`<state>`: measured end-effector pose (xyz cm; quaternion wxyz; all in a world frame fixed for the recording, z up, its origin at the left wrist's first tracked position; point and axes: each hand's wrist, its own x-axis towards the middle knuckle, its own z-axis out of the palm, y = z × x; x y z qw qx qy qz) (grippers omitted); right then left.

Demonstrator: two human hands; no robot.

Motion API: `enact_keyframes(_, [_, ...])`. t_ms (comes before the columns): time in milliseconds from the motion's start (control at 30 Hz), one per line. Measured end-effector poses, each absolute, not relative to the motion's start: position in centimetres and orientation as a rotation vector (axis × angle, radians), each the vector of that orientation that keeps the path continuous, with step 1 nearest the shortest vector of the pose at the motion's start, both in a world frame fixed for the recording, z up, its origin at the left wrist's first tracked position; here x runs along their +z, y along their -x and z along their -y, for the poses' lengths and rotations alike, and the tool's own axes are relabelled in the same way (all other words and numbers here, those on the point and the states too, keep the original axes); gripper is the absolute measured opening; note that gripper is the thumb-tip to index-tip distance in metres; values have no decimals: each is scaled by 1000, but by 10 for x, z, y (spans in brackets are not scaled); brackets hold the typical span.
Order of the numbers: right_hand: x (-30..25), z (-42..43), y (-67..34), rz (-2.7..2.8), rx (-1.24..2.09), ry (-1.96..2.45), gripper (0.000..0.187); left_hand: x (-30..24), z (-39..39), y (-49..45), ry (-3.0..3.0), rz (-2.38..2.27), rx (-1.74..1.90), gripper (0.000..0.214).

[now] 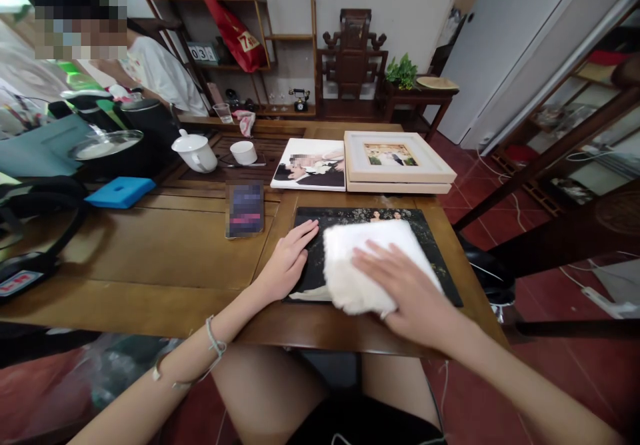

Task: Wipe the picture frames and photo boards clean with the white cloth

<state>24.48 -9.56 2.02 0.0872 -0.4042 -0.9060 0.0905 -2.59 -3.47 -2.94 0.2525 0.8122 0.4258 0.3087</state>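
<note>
A dark photo print (430, 245) lies flat near the front of the wooden table (165, 258). My left hand (289, 263) rests flat on the print's left edge, fingers stretched out. My right hand (407, 288) presses flat on a folded white cloth (360, 258) that covers the middle of the print. Its fingers are spread over the cloth's near right part.
Behind the print lie a frameless photo (310, 164) and a stack of light wooden frames (397, 160). A small dark card (245, 208), a white teapot (196, 152), a cup (243, 152) and a blue pad (120, 192) stand to the left. Another person (150, 65) sits at the back left.
</note>
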Motion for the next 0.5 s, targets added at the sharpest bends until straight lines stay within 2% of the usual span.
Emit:
enact_keyframes(200, [7,51,-313,2357,-29,1647,62,-28,36,24,-2215,-1163,839,52])
enact_keyframes(367, [7,60,-265,2452,-112,1624,73,-29,35,24,-2209,-1178,846,51])
enact_keyframes(500, [18,86,-220,2789,114,1209,85,-30,35,25,-2200,-1181,843,49])
